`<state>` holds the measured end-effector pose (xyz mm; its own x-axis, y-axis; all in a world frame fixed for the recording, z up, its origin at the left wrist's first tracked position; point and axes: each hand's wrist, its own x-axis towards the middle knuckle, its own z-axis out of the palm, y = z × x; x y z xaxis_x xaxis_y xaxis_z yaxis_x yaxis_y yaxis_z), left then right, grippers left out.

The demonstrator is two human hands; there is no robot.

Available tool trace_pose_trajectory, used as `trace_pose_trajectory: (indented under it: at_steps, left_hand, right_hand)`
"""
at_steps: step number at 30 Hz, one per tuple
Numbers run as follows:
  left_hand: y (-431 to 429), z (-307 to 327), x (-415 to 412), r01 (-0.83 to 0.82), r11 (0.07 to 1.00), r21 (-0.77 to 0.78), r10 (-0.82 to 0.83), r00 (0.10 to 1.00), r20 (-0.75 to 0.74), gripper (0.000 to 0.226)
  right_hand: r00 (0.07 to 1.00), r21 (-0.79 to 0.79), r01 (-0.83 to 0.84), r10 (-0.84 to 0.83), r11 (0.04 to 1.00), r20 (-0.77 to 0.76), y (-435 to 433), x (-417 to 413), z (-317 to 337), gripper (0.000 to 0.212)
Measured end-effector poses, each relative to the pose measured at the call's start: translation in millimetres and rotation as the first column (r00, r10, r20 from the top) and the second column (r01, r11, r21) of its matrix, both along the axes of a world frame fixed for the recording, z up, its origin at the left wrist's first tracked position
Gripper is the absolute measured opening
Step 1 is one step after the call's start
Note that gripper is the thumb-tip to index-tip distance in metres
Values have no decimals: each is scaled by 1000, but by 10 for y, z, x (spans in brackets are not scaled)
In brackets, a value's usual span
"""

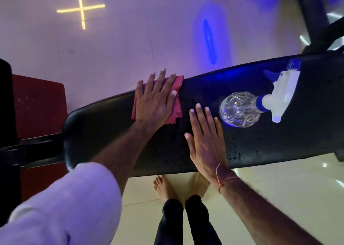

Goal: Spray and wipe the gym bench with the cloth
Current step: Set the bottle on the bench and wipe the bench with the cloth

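Floor: pale glossy tiles (260,198) under coloured light; bare feet nearest.
Right hand (206,142): grip open, flat on the black surface (104,125), beside droplets.
Left hand (154,99): grip open, palm pressing the red cloth (176,103) at the far edge.
Spray bottle (260,103): lying on its side just beyond the right hand.
Risk: a wide wipe could likely knock the bottle off.
Writing: none readable.

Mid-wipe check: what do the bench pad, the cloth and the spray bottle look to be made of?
Bench pad: probably black vinyl or leatherette, smooth with a sheen, droplets beading on it.
Cloth: soft red-pink fabric, maybe microfibre, matte, with a zigzag-cut edge.
Spray bottle: clear thin plastic body, glossy, with a white and blue plastic trigger head.
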<state>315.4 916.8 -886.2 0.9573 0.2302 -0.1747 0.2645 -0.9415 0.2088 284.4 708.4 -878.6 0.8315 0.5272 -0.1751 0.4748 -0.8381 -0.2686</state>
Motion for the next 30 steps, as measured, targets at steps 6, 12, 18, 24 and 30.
trace_pose_trajectory:
  at_steps: [6,12,18,24,30]
  left_hand:
    - [-58,11,-536,286,957,51,-287,958,19,58]
    - [-56,-62,-411,210,976,53,-213,975,62,58]
    - [-63,13,-1041,247,968,48,-248,969,10,60]
    - [-264,-81,-1139,-7,997,72,1,997,82,58]
    - [-125,-139,-1462,-31,998,54,24,992,127,61]
  right_hand:
    - [999,-6,11,-11,1000,-42,-52,-15,70,65]
    - [997,-17,57,-58,998,-43,34,-73,22,62]
    - [996,-17,66,-67,998,-60,79,-99,71,62]
    - [1000,-70,-24,25,997,9,-15,-193,-11,61]
    - [997,-66,-75,75,995,2,-66,-214,-19,60]
